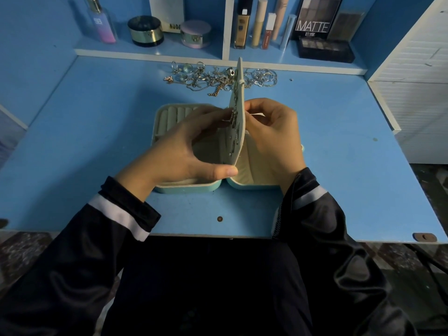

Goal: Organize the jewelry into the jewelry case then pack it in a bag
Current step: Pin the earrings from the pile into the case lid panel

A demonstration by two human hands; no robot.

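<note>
earring point(233, 115) sits left of the upright flap point(239, 98), pinched by the left hand point(184, 146); right hand point(274, 137) fingers curl against its far face, grip unclear.

"What furniture stands there?"
"A smooth blue laminate desk point(84, 154), and at its back a blue shelf with white trim point(145, 54) and a white upright divider point(226, 25)."
"And around it?"
"A plain blue wall panel point(36, 44) on the left, a white slatted cabinet point(417, 52) on the right, and a dark speckled floor point(21, 246) below. The light is dim and cool."
</note>
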